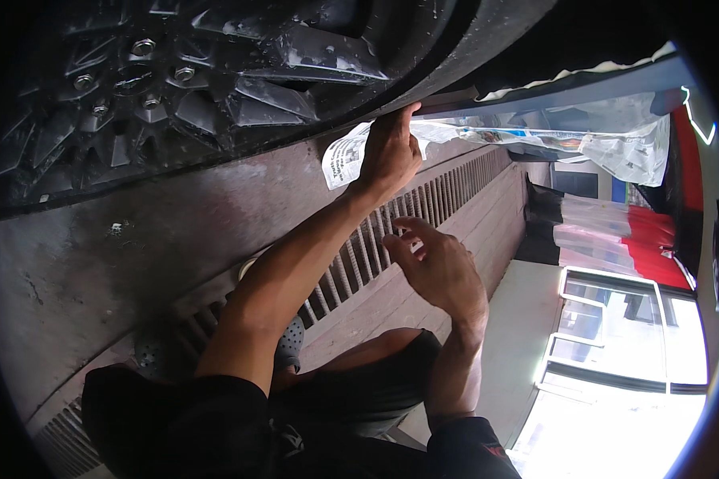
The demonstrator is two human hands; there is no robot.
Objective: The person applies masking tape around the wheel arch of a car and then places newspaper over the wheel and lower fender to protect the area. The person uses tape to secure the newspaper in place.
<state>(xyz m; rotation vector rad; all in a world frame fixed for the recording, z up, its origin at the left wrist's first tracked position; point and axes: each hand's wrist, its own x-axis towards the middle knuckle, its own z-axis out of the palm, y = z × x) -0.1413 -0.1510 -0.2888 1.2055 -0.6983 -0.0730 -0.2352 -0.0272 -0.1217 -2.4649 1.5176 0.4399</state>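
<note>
My left hand reaches up to the car's lower edge just behind a large dark wheel. One finger is stretched out against that edge, while the other fingers are partly hidden. Behind this hand a sheet of newspaper hangs from the edge, and I see no clear grip on it. My right hand is lower and to the right, over the floor grating. Its thumb and fingers are bent but apart, with nothing visible between them.
More paper and clear plastic sheeting hang along the car body at the right. A slatted drain grating crosses the concrete floor beneath my arms. My foot in a grey clog rests beside it. A bright window stands at the right.
</note>
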